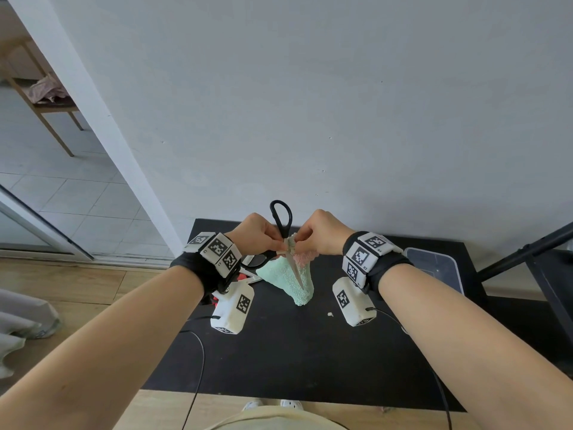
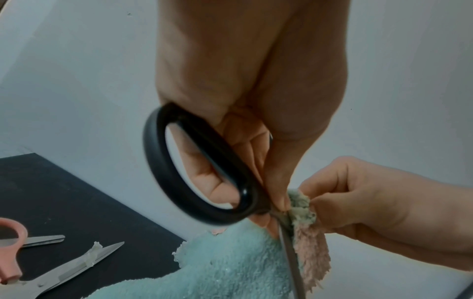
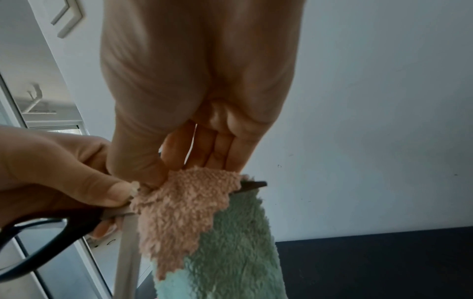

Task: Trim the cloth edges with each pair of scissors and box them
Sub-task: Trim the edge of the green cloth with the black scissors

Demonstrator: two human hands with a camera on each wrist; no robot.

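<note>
While left hand [image 1: 259,232] grips black scissors [image 1: 282,219], right hand [image 1: 322,232] pinches cloth [image 1: 286,279] top edge; blades open.

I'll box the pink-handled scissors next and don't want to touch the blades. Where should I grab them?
Take the pink-handled scissors by the pink handle loop, coming from above on the handle side. They lie flat on the black table with the bare blades pointing away from the loop, so the loop is probably the safest hold.
</note>
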